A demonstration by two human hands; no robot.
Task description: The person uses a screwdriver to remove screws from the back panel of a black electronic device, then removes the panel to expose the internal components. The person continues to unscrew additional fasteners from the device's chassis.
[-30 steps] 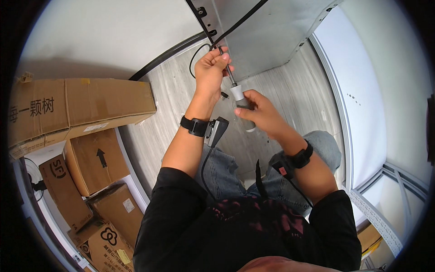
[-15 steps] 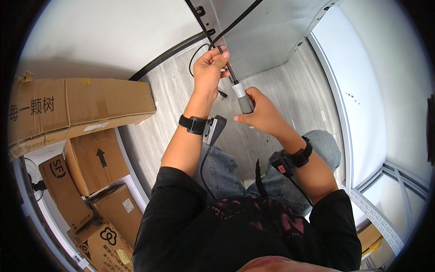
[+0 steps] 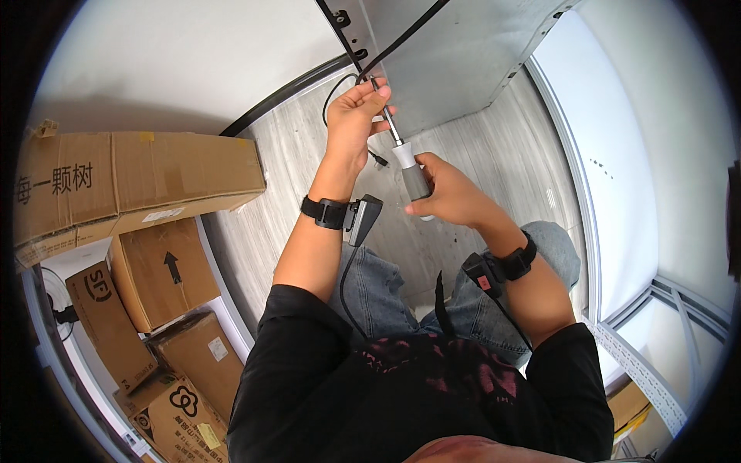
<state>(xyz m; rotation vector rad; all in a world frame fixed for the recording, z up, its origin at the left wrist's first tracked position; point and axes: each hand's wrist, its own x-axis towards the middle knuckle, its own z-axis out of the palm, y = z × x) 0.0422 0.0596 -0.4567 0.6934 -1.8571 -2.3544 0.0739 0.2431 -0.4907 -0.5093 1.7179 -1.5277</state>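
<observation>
A screwdriver (image 3: pixel 415 180) with a grey and white handle slants up and left toward the perforated edge of a grey metal cabinet (image 3: pixel 455 69). My right hand (image 3: pixel 454 194) is closed around its handle, thumb and fingers on opposite sides. Further up, my left hand (image 3: pixel 353 127) pinches the metal shaft close to the tip. The tip is beside the cabinet's lower edge; whether a screw is there I cannot make out. Just past my left fingers runs a black cable (image 3: pixel 405 35), and a plug (image 3: pixel 377 160) lies on the floor below that hand.
Cardboard boxes (image 3: pixel 166 274) sit on a shelf at the left, with a long carton (image 3: pixel 185 171) above them. White panels (image 3: pixel 610 139) and a grey metal frame (image 3: pixel 641 363) border the right side. My jeans-clad knees (image 3: pixel 552 251) flank the pale wood-look floor (image 3: pixel 509 162).
My right hand and the screwdriver handle have shifted slightly down. The shaft now catches more light. My left hand keeps its pinch, its wrist a little further left.
</observation>
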